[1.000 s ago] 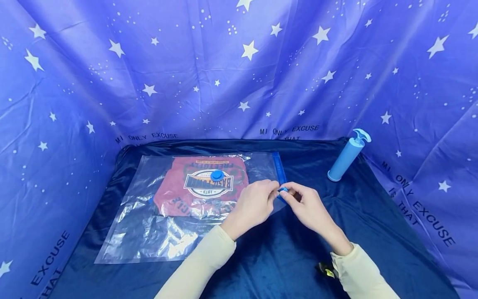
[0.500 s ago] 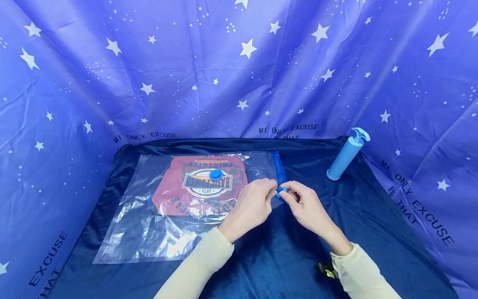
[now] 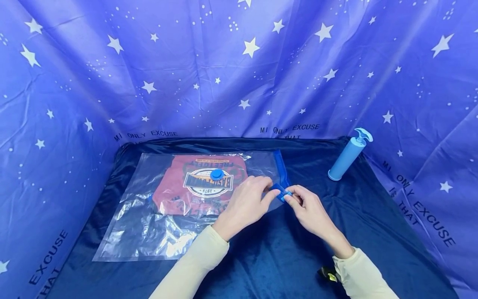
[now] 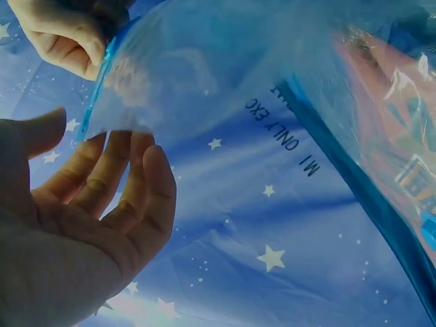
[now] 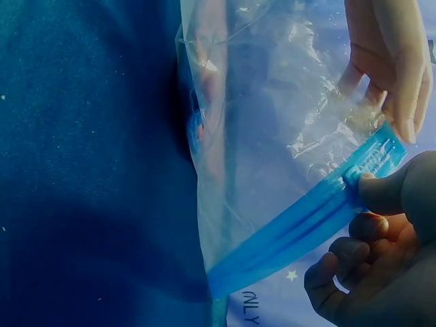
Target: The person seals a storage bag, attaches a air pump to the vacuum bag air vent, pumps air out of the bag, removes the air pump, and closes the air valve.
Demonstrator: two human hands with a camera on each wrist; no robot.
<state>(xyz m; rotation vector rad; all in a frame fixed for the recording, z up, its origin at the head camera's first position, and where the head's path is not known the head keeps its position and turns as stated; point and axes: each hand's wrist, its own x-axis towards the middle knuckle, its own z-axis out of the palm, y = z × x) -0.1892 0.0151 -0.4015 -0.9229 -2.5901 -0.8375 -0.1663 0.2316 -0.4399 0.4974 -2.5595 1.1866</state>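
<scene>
A clear vacuum storage bag [image 3: 143, 238] lies flat, with a folded red printed garment [image 3: 168, 187] inside and a round blue valve [image 3: 216, 175] on top. Along its right end runs a blue zip seal [image 3: 280, 164]. My right hand [image 3: 313, 211] pinches a small light-blue zip slider [image 3: 287, 193] on the seal's near end, thumb on top; that end is lifted. My left hand [image 3: 244, 203] is beside it, over the bag. In the left wrist view, its thumb stands apart from the loosely bent fingers [image 4: 102, 180], whose tips meet the bag's film.
A blue hand pump [image 3: 346, 160] with a T-shaped handle stands upright at the back right. A small black and yellow item [image 3: 327, 273] lies by the right sleeve. Dark blue cloth [image 3: 261, 265] covers the table, and starry curtains [image 3: 209, 62] enclose three sides.
My left thumb and fingers have come apart from the seal, and that hand has shifted slightly left. The right hand has moved slightly right with the seal's near end, still pinching.
</scene>
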